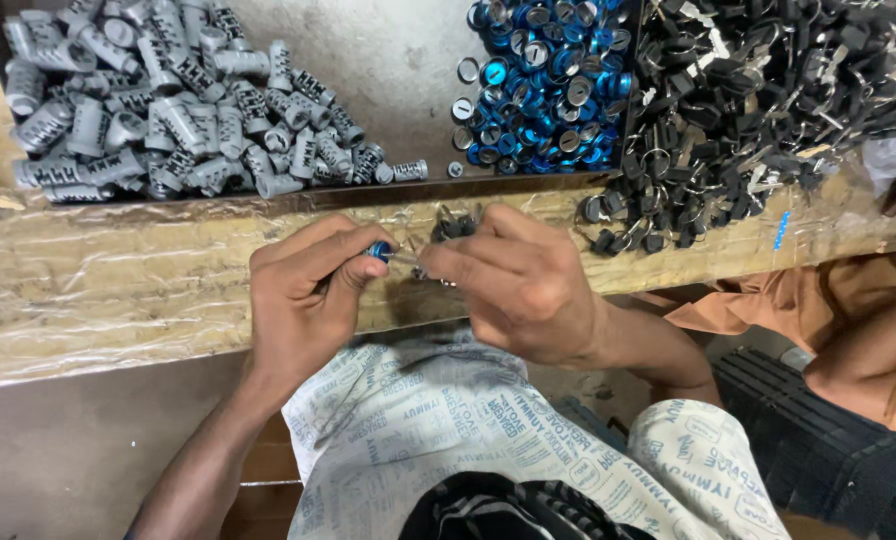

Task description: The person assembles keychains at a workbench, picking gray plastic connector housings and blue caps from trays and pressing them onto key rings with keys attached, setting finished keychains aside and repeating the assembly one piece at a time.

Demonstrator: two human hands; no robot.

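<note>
Left hand (pixel 303 300) fingers pinching blue cylinder (pixel 380 249); right hand (pixel 513 285) fingers gripping black keys (pixel 455 225), both hovering over the tabletop (pixel 118 290) front edge.

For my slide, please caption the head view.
Left hand holds blue cylinder; right hand holds black-headed keys.

Grey lock cylinders (pixel 178 110): dull cast metal, matt, ribbed and slotted; blue caps (pixel 543 85): glossy anodised-looking metal with bright silver faces. Keys (pixel 758 90): matt black plastic heads on shiny metal blades and wire rings; small blue piece (pixel 380 249) pinched in left hand (pixel 303 305) looks the same glossy blue metal, key bunch (pixel 455 226) at right hand (pixel 518 290) black plastic and metal. Bench edge (pixel 118 290): rough pale wood under crinkled, shiny clear plastic film; tray floor (pixel 388 60) scuffed, matt grey; trousers (pixel 448 420) soft printed cloth.
</note>
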